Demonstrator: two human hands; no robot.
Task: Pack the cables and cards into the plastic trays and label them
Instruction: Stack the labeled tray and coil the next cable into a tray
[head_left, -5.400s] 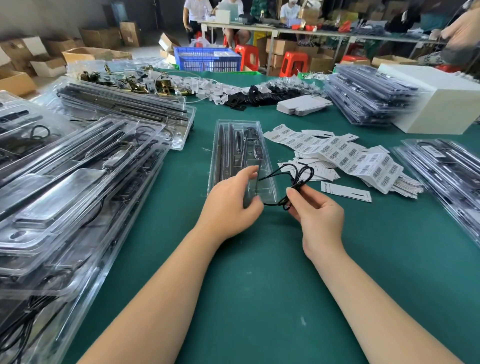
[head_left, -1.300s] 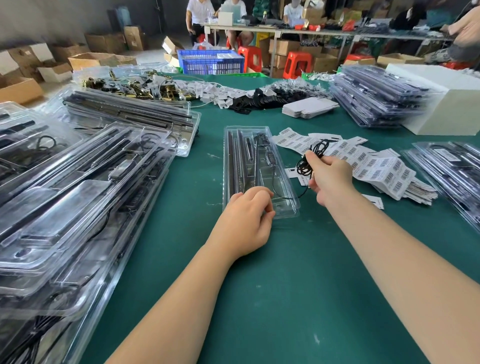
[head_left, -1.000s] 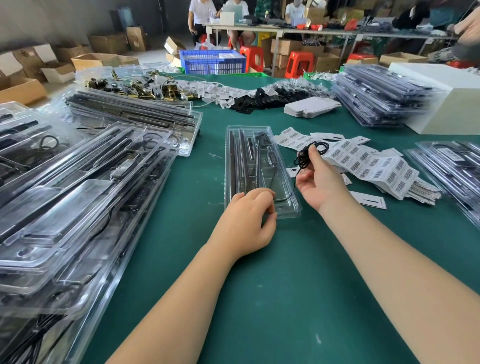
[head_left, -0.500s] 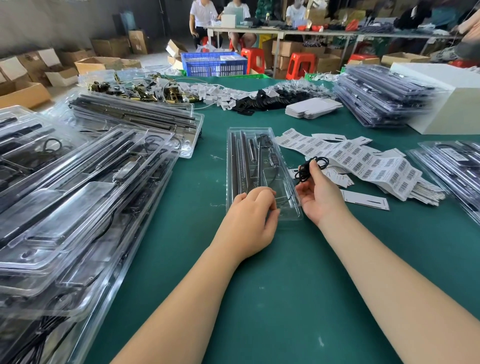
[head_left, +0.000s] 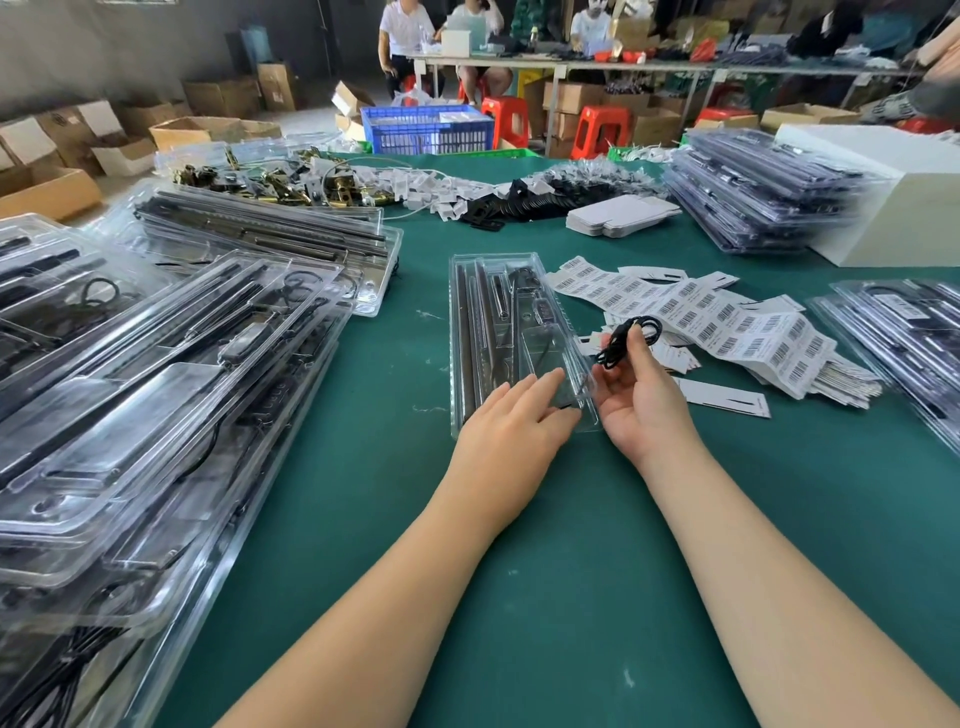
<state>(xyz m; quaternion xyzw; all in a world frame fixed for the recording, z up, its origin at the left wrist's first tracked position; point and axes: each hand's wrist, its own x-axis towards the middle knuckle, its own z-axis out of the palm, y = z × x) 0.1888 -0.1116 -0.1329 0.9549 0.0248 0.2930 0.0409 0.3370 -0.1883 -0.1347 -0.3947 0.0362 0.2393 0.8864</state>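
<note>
Left hand (head_left: 511, 421) now lies flat, fingers straightened, on the near end of the clear plastic tray (head_left: 462, 332) on the green table (head_left: 571, 571). Right hand (head_left: 641, 395) pinches the coiled black cable (head_left: 626, 336), unchanged, beside the tray's right edge.

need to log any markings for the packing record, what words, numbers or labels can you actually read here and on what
Nothing can be read word for word.
Barcode labels on the green table: bars and small print show, too small to read.
White tags beside them: no legible print.
Clear tray under the left hand: no readable marking.
Black cable in the right hand: no marking.
Blue crate and cardboard boxes: none legible.
</note>
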